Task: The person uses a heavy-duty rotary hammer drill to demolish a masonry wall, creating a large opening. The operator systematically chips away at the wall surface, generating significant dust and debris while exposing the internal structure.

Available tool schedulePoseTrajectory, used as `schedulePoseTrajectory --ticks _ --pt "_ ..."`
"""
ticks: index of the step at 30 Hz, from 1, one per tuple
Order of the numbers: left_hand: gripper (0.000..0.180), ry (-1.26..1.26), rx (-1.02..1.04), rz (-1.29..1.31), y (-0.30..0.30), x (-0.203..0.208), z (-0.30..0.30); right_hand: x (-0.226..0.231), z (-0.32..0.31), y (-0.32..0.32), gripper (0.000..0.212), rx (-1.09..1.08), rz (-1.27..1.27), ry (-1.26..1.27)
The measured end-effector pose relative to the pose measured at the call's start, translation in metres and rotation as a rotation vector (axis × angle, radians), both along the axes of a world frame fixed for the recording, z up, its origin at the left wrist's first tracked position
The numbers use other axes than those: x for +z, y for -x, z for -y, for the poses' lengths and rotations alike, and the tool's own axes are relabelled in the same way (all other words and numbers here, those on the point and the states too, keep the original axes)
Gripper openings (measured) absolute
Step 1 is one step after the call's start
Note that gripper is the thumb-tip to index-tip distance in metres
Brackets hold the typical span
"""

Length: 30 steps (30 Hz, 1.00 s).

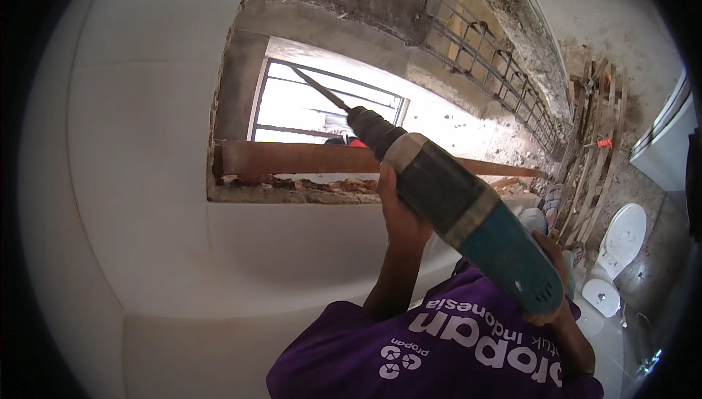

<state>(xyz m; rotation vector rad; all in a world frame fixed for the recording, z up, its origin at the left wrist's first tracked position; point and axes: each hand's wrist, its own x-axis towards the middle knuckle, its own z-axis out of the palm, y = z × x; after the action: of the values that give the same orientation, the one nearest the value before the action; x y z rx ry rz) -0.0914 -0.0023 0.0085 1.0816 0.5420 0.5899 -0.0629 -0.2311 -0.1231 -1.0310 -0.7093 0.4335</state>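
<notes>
Gripping with both hands, you hold a big blue-green and dark grey power drill (446, 190) slantwise in front of your chest, its nose up and to the left. Your left hand (404, 212) is curled under the front part. Your right hand (556, 253) is wrapped around the back end, with some of its fingers hidden behind the tool. Close under the drill is your purple shirt with white print (329, 348). A long, thin, dark metal bit (319, 88) sticks out of the nose, across a bright window with dark bars (292, 98); you cannot tell from here if its tip touches anything. Behind the nose, a flat reddish-brown board (307, 159) runs across the hole in the wall, and crumbly broken brick (329, 185) lies just below it. A smooth white wall (146, 136) stands to the left. Up and to the right is a ladder-like cage of dark steel rods (504, 81). Farther right, long thin wooden strips (594, 168) lie on the dirty floor, near a white toilet (621, 231).
</notes>
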Motion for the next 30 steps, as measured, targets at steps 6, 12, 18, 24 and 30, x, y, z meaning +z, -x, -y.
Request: schedulePoseTrajectory --ticks 6,12,18,24,30 --pt "0.088 -0.120 -0.212 0.350 0.024 -0.002 0.025 -0.031 0.010 -0.013 0.076 0.140 0.115 -0.110" --pt "0.097 -0.107 -0.151 0.452 0.033 -0.004 0.034 -0.029 -0.008 -0.044 0.072 0.356 0.163 -0.197" --pt "0.092 -0.286 -0.172 0.372 0.037 -0.009 0.028 -0.047 -0.021 -0.044 0.071 0.354 0.174 -0.271" --pt "0.096 -0.251 -0.051 0.406 0.025 -0.012 0.012 -0.049 -0.051 -0.056 0.063 0.372 0.186 -0.326" --pt "0.096 -0.210 -0.061 0.378 0.021 0.015 0.015 -0.020 -0.046 -0.068 0.063 0.366 0.222 -0.303"
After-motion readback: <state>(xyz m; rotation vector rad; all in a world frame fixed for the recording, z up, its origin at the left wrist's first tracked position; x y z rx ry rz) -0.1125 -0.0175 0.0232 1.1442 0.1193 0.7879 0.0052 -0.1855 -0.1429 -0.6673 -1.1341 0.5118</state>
